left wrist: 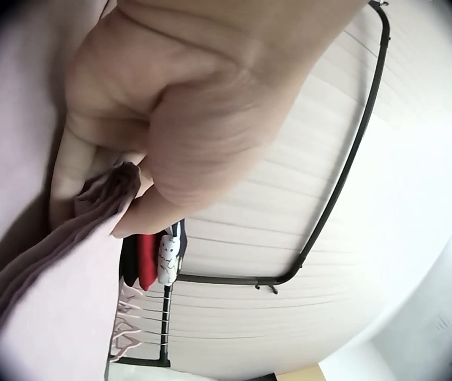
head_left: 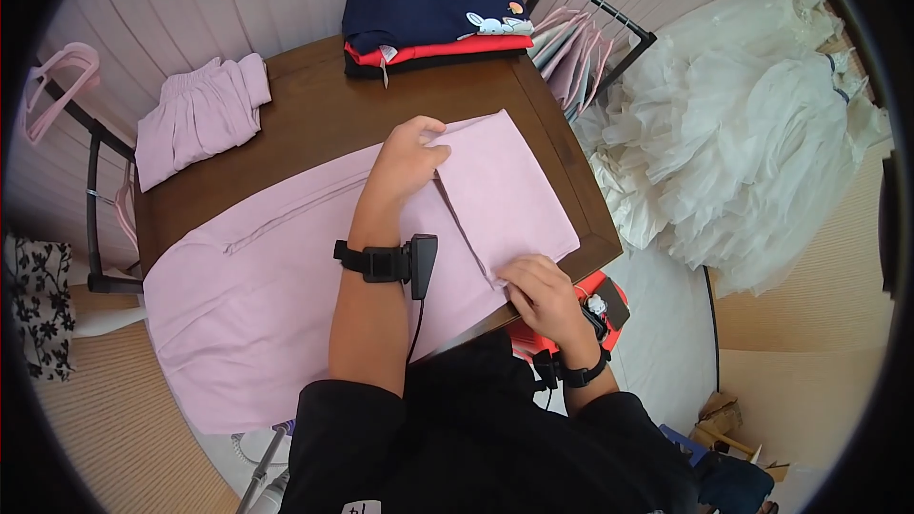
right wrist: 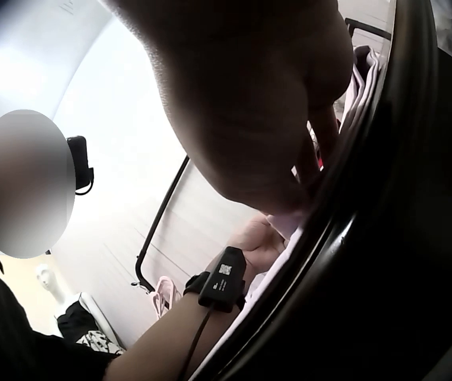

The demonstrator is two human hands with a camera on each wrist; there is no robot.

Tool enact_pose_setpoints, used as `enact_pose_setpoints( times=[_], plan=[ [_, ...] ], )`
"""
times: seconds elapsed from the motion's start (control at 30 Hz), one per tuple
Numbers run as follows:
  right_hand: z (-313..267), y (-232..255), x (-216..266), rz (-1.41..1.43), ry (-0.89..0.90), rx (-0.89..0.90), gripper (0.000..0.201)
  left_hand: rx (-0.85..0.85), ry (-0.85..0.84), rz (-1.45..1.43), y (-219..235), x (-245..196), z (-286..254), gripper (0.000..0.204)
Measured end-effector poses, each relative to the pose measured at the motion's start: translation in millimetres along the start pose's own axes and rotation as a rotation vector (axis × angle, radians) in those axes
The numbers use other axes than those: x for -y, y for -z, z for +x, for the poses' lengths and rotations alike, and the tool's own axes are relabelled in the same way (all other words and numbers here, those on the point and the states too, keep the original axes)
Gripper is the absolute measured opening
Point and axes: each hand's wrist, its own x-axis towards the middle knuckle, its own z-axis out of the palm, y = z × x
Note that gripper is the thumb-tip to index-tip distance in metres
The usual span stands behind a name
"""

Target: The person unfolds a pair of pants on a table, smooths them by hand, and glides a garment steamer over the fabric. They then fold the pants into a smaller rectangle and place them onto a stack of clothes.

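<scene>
A long pale pink garment (head_left: 276, 295) lies across the wooden table, its right end turned over into a flat folded panel (head_left: 514, 190). My left hand (head_left: 409, 157) is at the far end of the panel's inner edge. In the left wrist view that hand (left wrist: 154, 119) pinches several stacked layers of pink cloth (left wrist: 59, 270) between thumb and fingers. My right hand (head_left: 543, 300) pinches the panel's near corner by the table's front edge. The right wrist view shows this hand (right wrist: 265, 111) dark and close, its fingertips partly hidden at the cloth.
A folded pink garment with a gathered waist (head_left: 205, 114) rests at the back left. Folded navy, red and black clothes (head_left: 433, 14) are stacked at the back. Racks with hangers (head_left: 581, 48) flank the brown table (head_left: 305, 100); a white gown (head_left: 724, 124) hangs right. A red thing (head_left: 595, 300) is below the front edge.
</scene>
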Motion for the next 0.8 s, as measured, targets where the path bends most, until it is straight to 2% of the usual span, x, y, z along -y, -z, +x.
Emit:
enact_pose_setpoints(
  times=[0.07, 0.2, 0.27, 0.4, 0.47, 0.5, 0.57, 0.6, 0.67, 0.8],
  plan=[
    [3, 9, 9, 0.122, -0.057, -0.074, 0.026, 0.026, -0.036, -0.056, 2, -11, -4, 0.039],
    [9, 18, 15, 0.216, -0.039, -0.037, 0.027, -0.026, -0.093, 0.077, 11, 1, 2, 0.04],
    [18, 18, 15, 0.199, -0.015, 0.125, 0.026, -0.074, -0.067, 0.289, 14, 9, 5, 0.041],
    [26, 34, -1, 0.19, 0.006, 0.144, 0.028, -0.117, -0.062, 0.255, 15, 12, 4, 0.04],
    [28, 39, -8, -0.032, -0.098, 0.005, 0.036, -0.123, -0.034, 0.245, 18, 10, 0, 0.036],
    [27, 39, -12, -0.033, -0.092, 0.007, 0.036, -0.129, -0.036, 0.243, 19, 11, 1, 0.036],
    [18, 31, -23, -0.33, -0.228, 0.199, 0.047, -0.152, -0.112, 0.327, 17, 12, 2, 0.035],
    [11, 27, -30, -0.324, -0.328, 0.278, 0.06, -0.154, -0.114, 0.325, 15, 10, 2, 0.035],
    [3, 27, -37, -0.353, -0.354, 0.269, 0.061, -0.182, -0.208, 0.341, 12, -1, -4, 0.034],
    [-5, 31, -39, -0.331, -0.385, 0.231, 0.059, -0.194, -0.214, 0.409, 8, 5, 0, 0.035]
  ],
)
